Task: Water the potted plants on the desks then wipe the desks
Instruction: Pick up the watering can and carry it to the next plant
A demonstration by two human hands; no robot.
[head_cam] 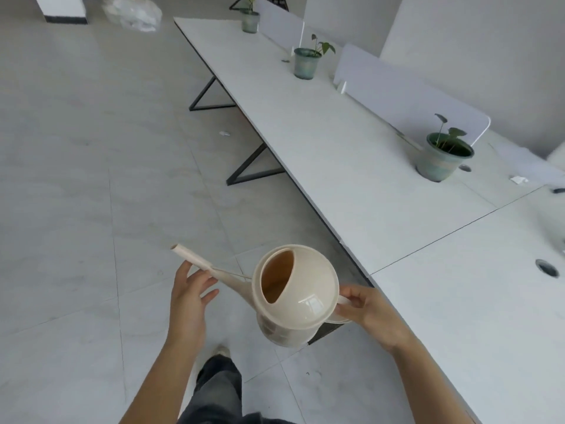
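Right hand (371,313) grips the cream watering can (298,296) by its handle; left hand (191,296), fingers loose, steadies the spout beside the desk (351,166).

Pale grey tiled floor (76,179); white walls (458,41); white divider screens (397,93); crumpled plastic (134,13) far off.

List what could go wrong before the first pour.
1. The watering can hangs over the floor, gripped only by the right hand at its handle; the left hand lies open by the spout. A swing might slop water out the wide top opening.
2. The near pot has thin stems; the long spout could bend them.
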